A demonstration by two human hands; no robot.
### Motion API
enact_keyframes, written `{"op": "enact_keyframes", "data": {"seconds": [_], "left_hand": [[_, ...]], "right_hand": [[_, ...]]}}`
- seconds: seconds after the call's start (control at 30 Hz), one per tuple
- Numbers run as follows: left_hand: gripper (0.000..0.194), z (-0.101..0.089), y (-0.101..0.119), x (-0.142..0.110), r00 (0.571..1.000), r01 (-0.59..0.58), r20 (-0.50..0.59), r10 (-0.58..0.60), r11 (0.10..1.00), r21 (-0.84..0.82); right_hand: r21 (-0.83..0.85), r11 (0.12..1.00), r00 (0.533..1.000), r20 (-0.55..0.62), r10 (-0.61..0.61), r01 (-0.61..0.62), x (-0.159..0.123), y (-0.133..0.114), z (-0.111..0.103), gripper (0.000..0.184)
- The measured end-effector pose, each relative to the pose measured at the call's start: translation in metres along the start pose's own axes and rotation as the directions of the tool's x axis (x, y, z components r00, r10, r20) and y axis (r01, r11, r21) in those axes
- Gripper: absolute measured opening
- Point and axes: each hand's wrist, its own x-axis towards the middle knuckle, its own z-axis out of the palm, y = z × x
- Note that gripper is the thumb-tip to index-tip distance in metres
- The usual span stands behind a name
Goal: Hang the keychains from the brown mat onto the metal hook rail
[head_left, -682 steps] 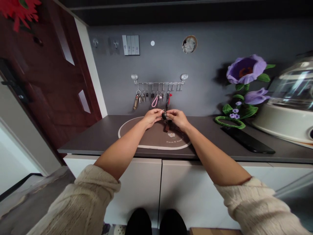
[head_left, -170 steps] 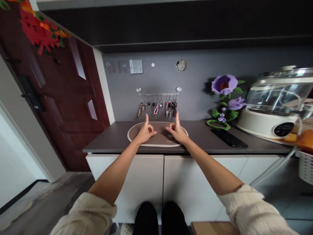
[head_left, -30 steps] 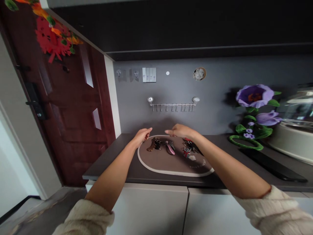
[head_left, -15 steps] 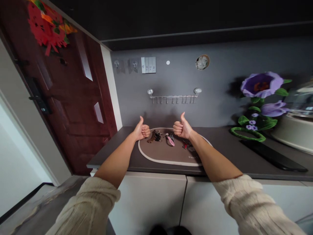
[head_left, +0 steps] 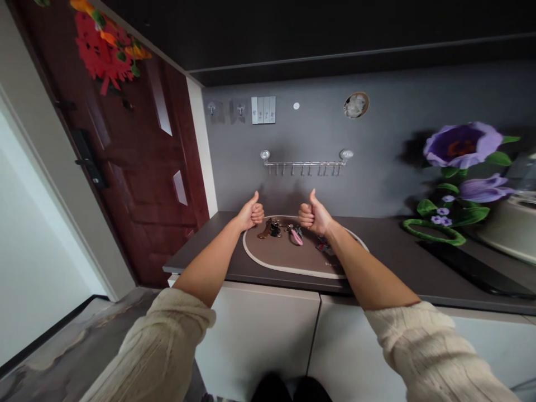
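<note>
My left hand (head_left: 252, 213) is a fist with the thumb pointing up, held above the left end of the oval brown mat (head_left: 288, 261). My right hand (head_left: 312, 216) makes the same thumbs-up fist over the mat's middle. Neither hand holds anything. Between them on the mat lie a dark key bunch with a brown fob (head_left: 270, 228) and keys on a pink strap (head_left: 295, 233). A further bunch with red on it (head_left: 324, 244) shows partly behind my right forearm. The metal hook rail (head_left: 305, 163) on the grey wall above hangs bare.
The dark countertop (head_left: 201, 248) runs over white cabinet doors. A dark red door (head_left: 134, 162) stands at left. Purple fabric flowers (head_left: 460, 167), a black flat slab (head_left: 477, 271) and a white appliance (head_left: 511, 223) sit at right. Light switches (head_left: 263, 110) are on the wall.
One second ago both hands reached flat over the mat; they have since curled into thumbs-up fists. In the last half second the view shifted slightly; the hands hold their pose.
</note>
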Motion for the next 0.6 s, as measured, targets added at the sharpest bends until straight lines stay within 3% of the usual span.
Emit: {"op": "enact_keyframes", "data": {"seconds": [0.1,0.2,0.27,0.33,0.43,0.6], "left_hand": [[0.044,0.007,0.013,0.010,0.971,-0.122,-0.197,0.133,0.990,0.066],[0.024,0.010,0.015,0.021,0.883,-0.144,-0.402,0.242,0.955,0.260],[0.014,0.010,0.007,0.026,0.832,-0.124,-0.447,0.328,0.896,0.427],[0.012,0.008,-0.006,0.028,0.819,-0.111,-0.406,0.406,0.806,0.582],[0.017,0.004,-0.023,0.027,0.842,-0.099,-0.279,0.461,0.642,0.760],[0.024,0.004,-0.034,0.026,0.907,-0.156,-0.026,0.420,0.394,0.906]], "right_hand": [[-0.030,0.999,0.998,-0.042,-0.038,0.037,0.008,-0.006,0.011,0.047],[-0.142,0.989,0.984,-0.166,-0.066,0.043,0.023,-0.004,0.022,0.023],[-0.266,0.964,0.958,-0.266,-0.104,0.031,0.034,0.004,0.027,0.009],[-0.411,0.912,0.932,-0.323,-0.166,0.020,0.046,0.014,0.029,0.001],[-0.641,0.767,0.910,-0.316,-0.270,0.005,0.059,0.030,0.025,0.006],[-0.893,0.448,0.941,-0.184,-0.283,-0.040,0.062,0.042,0.022,0.011]]}}
